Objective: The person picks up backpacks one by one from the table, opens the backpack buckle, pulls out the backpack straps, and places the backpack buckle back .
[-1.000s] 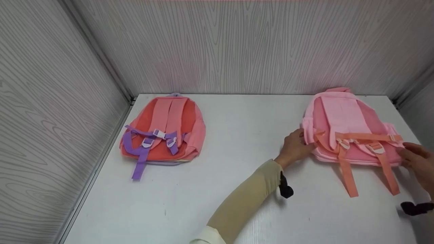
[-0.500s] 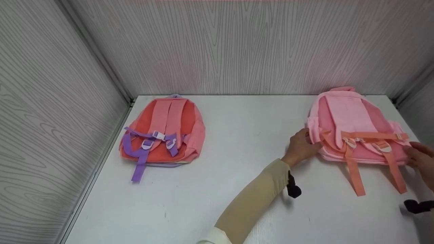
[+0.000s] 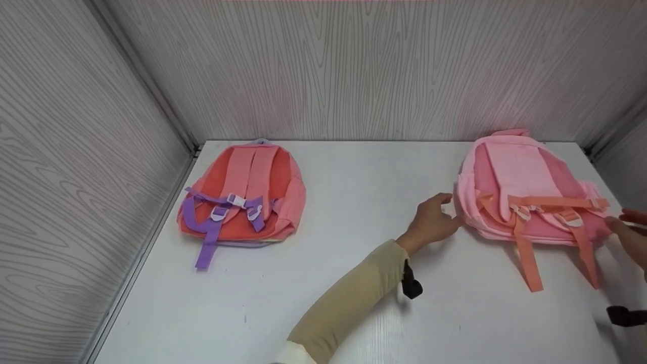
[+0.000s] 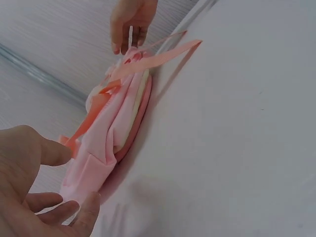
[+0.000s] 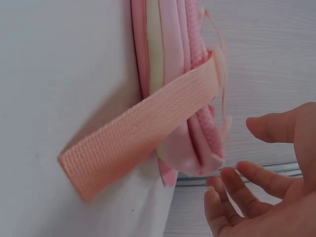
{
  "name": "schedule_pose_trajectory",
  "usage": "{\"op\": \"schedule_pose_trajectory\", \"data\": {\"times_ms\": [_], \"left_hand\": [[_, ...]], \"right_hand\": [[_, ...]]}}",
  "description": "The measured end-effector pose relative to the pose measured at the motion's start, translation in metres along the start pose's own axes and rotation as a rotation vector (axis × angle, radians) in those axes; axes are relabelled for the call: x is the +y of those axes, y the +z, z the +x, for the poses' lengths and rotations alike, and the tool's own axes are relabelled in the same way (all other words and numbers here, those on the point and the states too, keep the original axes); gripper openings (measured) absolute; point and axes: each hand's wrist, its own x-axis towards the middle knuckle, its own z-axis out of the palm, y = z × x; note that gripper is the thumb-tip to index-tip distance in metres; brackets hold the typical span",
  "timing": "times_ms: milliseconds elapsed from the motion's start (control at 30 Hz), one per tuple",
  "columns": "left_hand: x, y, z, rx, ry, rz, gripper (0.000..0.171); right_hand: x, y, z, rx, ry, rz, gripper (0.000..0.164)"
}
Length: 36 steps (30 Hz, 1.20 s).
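Note:
A light pink backpack (image 3: 520, 167) lies at the back right of the white table, straps up. Two orange strap ends (image 3: 529, 265) hang over its lower edge onto the table. My left hand (image 3: 427, 222) is beside its left side, thumb and fingers spread. In the left wrist view the fingers (image 4: 86, 212) are parted at the bag's side pocket (image 4: 89, 173), gripping nothing. At the lower right corner is my right hand (image 3: 632, 237), partly cut off by the frame. The right wrist view shows its fingers (image 5: 239, 190) loosely bent, with a gap between thumb and bag.
A coral backpack (image 3: 252, 192) with purple straps (image 3: 210, 237) lies at the back left of the table (image 3: 354, 283). Grey wood-grain panels (image 3: 328, 71) rise behind and at both sides.
The pink backpack shifted slightly right in both hands, then stayed put. My left hand has let go and drawn back to the left; my right hand has also loosened from the corner.

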Motion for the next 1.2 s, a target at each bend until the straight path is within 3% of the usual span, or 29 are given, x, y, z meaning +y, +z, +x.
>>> {"op": "schedule_pose_trajectory", "data": {"times_ms": [233,467,567,800,1067,1200], "left_hand": [[0.004,-0.031,-0.025,-0.053,0.052,-0.031,0.054],[-0.013,-0.057,-0.041,-0.058,0.120,-0.016,0.052],[-0.019,-0.070,-0.047,-0.066,0.132,-0.016,0.052],[-0.022,-0.106,-0.057,-0.071,0.115,-0.019,0.052],[-0.030,-0.141,-0.071,-0.027,0.135,0.018,0.053],[-0.038,-0.164,-0.082,0.006,0.140,0.045,0.053]], "right_hand": [[-0.019,-0.002,-0.043,-0.011,-0.216,0.049,0.064],[-0.037,0.014,-0.086,-0.027,-0.615,0.150,0.058],[-0.047,0.024,-0.099,-0.013,-0.747,0.186,0.051],[-0.073,0.043,-0.119,-0.116,-0.925,0.260,0.046],[-0.101,0.063,-0.138,-0.227,-1.044,0.360,0.044],[-0.117,0.071,-0.149,-0.273,-1.062,0.382,0.043]]}}
